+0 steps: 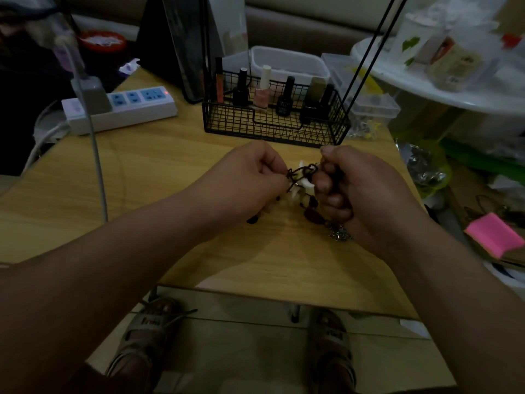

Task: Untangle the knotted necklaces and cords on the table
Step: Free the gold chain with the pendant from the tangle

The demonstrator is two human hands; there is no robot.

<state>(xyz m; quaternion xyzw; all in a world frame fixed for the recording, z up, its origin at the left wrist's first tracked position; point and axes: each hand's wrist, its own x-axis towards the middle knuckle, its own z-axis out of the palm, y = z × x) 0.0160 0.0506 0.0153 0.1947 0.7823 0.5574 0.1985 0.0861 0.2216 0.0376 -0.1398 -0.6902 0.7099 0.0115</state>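
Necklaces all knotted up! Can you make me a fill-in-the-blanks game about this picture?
1. The tangled necklaces are held by ____ hands, the left hand and the right hand.
2. The nail polish bottles stand inside a black wire ____.
3. The power strip lies on the table to the ____ of the hands.
4. The pad beyond the table's right edge is bright ____.
Missing words: two; basket; left; pink.

Wire basket (nail polish bottles), power strip.
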